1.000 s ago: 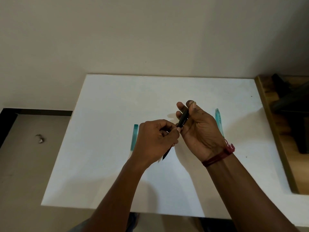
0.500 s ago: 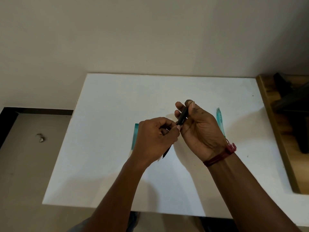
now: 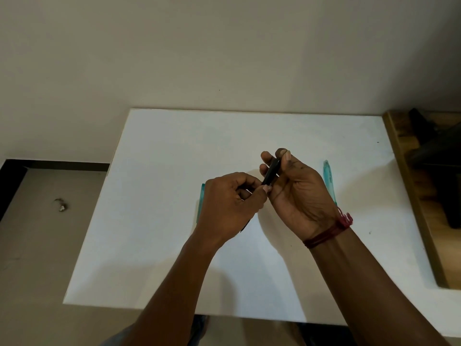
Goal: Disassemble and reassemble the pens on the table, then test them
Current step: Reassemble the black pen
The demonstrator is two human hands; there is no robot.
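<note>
– Over mid-table (image 3: 162,171), how is the pen (image 3: 271,172) held?
– Left hand (image 3: 227,203) grips its lower end; right hand (image 3: 296,196) pinches the barrel. Opposed grips probably suit unscrewing the two halves.

Dark red thread band (image 3: 329,232), several turns, knotted tuft, at wrist of right hand (image 3: 296,196). Both forearms bare. Blue-grey garment (image 3: 199,330) at bottom edge
</note>
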